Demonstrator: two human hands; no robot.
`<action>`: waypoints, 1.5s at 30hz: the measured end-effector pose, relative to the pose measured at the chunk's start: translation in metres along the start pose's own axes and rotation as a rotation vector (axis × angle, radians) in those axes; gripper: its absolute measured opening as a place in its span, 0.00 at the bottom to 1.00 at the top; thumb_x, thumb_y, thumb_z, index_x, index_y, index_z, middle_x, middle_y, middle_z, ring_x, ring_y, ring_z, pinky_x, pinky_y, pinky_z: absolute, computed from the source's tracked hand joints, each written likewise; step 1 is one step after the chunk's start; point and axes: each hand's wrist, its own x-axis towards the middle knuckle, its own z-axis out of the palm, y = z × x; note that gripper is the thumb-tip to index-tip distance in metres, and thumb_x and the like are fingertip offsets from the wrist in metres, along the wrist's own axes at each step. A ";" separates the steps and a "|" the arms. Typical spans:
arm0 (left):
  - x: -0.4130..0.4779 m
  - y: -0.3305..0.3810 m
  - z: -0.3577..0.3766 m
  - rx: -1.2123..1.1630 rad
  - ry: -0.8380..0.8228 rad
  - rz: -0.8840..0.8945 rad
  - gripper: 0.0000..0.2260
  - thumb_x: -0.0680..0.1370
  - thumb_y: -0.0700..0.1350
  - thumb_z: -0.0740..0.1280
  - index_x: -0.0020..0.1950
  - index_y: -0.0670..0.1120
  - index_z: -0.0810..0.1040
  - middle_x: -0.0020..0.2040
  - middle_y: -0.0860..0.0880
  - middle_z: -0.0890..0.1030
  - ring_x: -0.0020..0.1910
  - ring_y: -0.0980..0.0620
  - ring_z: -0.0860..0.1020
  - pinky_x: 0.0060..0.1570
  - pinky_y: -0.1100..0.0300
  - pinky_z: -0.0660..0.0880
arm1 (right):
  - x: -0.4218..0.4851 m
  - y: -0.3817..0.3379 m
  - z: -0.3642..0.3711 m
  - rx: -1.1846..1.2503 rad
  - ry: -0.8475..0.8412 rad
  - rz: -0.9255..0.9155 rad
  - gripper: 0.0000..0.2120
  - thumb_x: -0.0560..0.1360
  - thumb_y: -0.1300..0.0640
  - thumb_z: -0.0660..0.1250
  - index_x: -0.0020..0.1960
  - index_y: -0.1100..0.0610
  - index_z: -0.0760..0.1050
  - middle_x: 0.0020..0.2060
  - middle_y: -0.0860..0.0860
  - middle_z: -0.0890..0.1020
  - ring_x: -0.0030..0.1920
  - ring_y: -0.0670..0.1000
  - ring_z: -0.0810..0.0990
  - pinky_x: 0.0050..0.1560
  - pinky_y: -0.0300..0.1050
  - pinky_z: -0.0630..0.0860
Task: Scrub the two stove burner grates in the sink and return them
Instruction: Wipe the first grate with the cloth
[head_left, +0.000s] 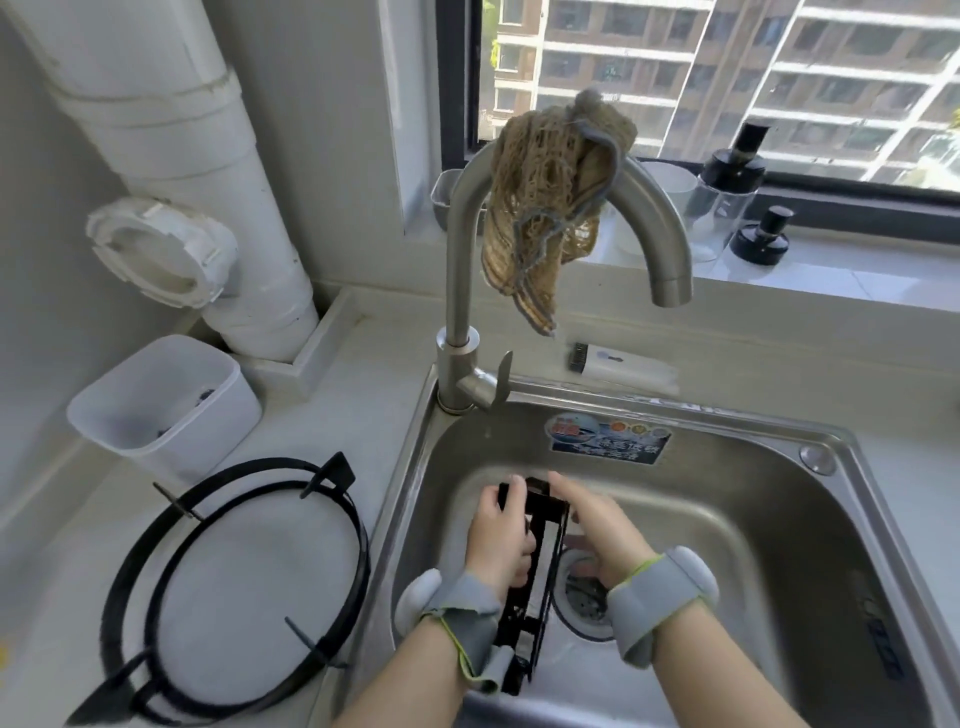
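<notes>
One black burner grate stands on edge in the steel sink, seen almost edge-on between my hands. My left hand grips its left side, fingers curled over the top rim. My right hand lies against its right side, fingers stretched along the top edge; whether it holds anything is hidden. The second black round grate lies flat on the white counter left of the sink, its prongs pointing up. No water runs from the faucet.
A brown scrubbing cloth hangs over the faucet neck. A white brush lies on the ledge behind the sink. A white plastic tub stands back left by a white drain pipe. The sink drain sits under my right wrist. Dark-capped bottles stand on the windowsill.
</notes>
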 end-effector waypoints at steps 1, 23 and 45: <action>-0.001 0.001 0.003 0.074 -0.025 0.063 0.13 0.79 0.57 0.57 0.51 0.48 0.69 0.25 0.51 0.68 0.18 0.55 0.65 0.18 0.69 0.58 | 0.001 0.006 -0.005 0.072 -0.062 0.041 0.18 0.73 0.44 0.66 0.56 0.56 0.76 0.46 0.53 0.83 0.44 0.55 0.82 0.43 0.47 0.75; -0.112 0.002 0.023 1.000 0.343 0.911 0.18 0.78 0.57 0.57 0.61 0.48 0.76 0.47 0.50 0.81 0.52 0.49 0.76 0.56 0.55 0.68 | -0.061 0.061 -0.098 0.475 -0.171 0.094 0.06 0.73 0.73 0.52 0.42 0.66 0.66 0.41 0.61 0.72 0.45 0.63 0.76 0.49 0.70 0.71; -0.070 -0.016 -0.004 0.461 0.068 0.006 0.05 0.73 0.35 0.64 0.38 0.41 0.72 0.36 0.44 0.71 0.35 0.47 0.70 0.34 0.59 0.70 | -0.030 0.087 -0.121 0.000 -0.036 0.072 0.10 0.75 0.75 0.55 0.51 0.63 0.63 0.33 0.56 0.64 0.29 0.55 0.66 0.30 0.46 0.64</action>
